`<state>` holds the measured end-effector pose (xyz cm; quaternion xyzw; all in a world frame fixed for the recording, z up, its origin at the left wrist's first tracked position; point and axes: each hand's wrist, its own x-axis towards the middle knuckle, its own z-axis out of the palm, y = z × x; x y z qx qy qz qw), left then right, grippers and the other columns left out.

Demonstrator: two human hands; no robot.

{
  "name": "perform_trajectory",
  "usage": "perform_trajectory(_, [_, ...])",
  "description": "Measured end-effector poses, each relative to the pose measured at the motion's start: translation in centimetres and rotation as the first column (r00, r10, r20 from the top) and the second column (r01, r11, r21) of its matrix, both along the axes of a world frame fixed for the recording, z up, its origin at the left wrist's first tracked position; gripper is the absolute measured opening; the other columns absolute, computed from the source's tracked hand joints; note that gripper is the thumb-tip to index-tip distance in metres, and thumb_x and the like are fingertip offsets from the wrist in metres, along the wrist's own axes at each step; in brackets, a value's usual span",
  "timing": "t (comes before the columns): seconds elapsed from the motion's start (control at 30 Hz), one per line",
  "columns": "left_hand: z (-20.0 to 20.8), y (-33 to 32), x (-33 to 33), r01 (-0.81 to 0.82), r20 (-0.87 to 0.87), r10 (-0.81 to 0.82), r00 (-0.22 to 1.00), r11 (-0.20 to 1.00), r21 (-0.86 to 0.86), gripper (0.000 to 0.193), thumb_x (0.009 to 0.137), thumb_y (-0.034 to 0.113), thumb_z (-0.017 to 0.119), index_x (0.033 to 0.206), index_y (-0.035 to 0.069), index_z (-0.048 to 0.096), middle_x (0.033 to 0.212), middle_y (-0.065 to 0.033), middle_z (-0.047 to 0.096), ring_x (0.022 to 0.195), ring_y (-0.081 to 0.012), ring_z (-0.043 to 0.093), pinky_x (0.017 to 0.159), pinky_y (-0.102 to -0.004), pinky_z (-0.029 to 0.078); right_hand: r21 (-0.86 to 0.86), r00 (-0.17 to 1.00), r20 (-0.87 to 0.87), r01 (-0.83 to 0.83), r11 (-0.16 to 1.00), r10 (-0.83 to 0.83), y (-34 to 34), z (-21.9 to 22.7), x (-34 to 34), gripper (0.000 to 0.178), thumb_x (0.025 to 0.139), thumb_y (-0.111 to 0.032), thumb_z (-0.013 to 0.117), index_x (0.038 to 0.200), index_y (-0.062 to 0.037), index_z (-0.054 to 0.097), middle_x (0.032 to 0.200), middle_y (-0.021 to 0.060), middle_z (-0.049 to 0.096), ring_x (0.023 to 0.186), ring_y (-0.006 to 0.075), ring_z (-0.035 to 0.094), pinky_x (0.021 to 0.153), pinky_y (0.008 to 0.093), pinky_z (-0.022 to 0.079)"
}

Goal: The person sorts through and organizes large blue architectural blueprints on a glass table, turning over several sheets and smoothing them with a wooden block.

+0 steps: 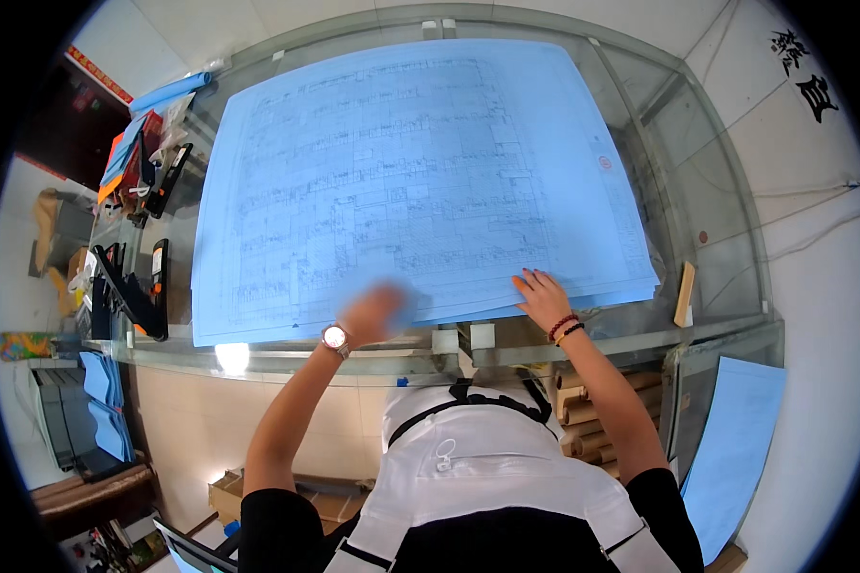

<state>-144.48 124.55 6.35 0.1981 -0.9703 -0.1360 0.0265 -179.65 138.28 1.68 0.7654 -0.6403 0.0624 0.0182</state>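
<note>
A stack of large blue blueprint sheets with fine line drawings lies on a glass-topped counter. My left hand, with a watch on its wrist, is over the near edge of the sheets, left of their middle. Its fingers are smeared, so their pose is not clear. Farther right, my right hand rests on the near edge of the sheets with fingers stretched out and slightly apart. Bead bracelets circle that wrist. Beside it, the sheets' edges part a little.
Long-arm black staplers stand at the counter's left end, near a rolled blue sheet. A wooden strip lies on the glass counter at right. More blue sheets lean at lower right, beside rolled brown tubes underneath.
</note>
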Motion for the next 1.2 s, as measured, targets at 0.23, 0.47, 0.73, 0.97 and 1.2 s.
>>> perform_trajectory(0.23, [-0.9, 1.3, -1.2, -0.096, 0.097, 0.096, 0.991, 0.995, -0.007, 0.073, 0.059, 0.008, 0.066, 0.126, 0.006, 0.038, 0.131, -0.0183, 0.034, 0.116, -0.0421, 0.039, 0.079, -0.0409, 0.051, 0.205, 0.996, 0.078, 0.017, 0.979, -0.033, -2.5, 2.3, 0.1, 0.03, 0.084, -0.036, 0.052, 0.09, -0.009, 0.064, 0.091, 0.0131, 0.063, 0.072, 0.0248, 0.062, 0.06, 0.0357, 0.05])
perform_trajectory(0.47, [-0.7, 2.0, -1.9, -0.096, 0.077, 0.097, 0.992, 0.995, -0.025, 0.079, 0.055, 0.006, 0.068, 0.128, 0.006, 0.036, 0.131, -0.0201, 0.033, 0.115, -0.0462, 0.038, 0.08, -0.0422, 0.051, 0.302, 0.998, 0.065, -0.011, 0.953, -0.009, -3.4, 3.2, -0.5, 0.033, 0.085, -0.041, 0.048, 0.082, -0.0139, 0.066, 0.073, 0.0088, 0.061, 0.058, 0.0227, 0.059, 0.048, 0.0346, 0.045])
perform_trajectory(0.73, [-1.4, 1.2, -0.9, -0.159, 0.093, 0.157, 0.983, 0.987, 0.012, 0.068, 0.061, 0.006, 0.064, 0.124, 0.005, 0.039, 0.129, -0.0197, 0.039, 0.115, -0.0407, 0.042, 0.082, -0.0418, 0.049, 0.331, 0.998, 0.05, -0.056, 0.942, 0.042, -2.8, 4.2, -0.4, 0.041, 0.083, -0.046, 0.049, 0.092, -0.0072, 0.061, 0.084, 0.0099, 0.062, 0.07, 0.0236, 0.061, 0.057, 0.0342, 0.048])
perform_trajectory(0.97, [-0.3, -1.6, 0.0, -0.278, 0.185, 0.228, 0.956, 0.907, 0.316, 0.054, 0.071, 0.006, 0.06, 0.122, 0.009, 0.043, 0.133, -0.0128, 0.038, 0.118, -0.0348, 0.04, 0.092, -0.0435, 0.042, -0.05, 0.99, -0.029, -0.137, 0.989, 0.135, -0.7, 1.0, -1.5, 0.037, 0.081, -0.029, 0.056, 0.107, -0.0027, 0.053, 0.109, 0.0136, 0.058, 0.093, 0.0281, 0.059, 0.077, 0.0333, 0.049])
perform_trajectory(1.2, [-1.6, -0.2, 0.5, -0.262, 0.114, 0.248, 0.962, 0.958, 0.121, 0.072, 0.07, 0.013, 0.067, 0.133, 0.013, 0.033, 0.14, -0.0117, 0.028, 0.128, -0.0372, 0.023, 0.104, -0.0475, 0.026, 0.061, 0.988, 0.151, -0.016, 0.998, 0.007, -0.8, 0.3, -1.5, 0.028, 0.078, -0.014, 0.055, 0.105, -0.0052, 0.055, 0.108, 0.0131, 0.06, 0.096, 0.0252, 0.059, 0.078, 0.0334, 0.049])
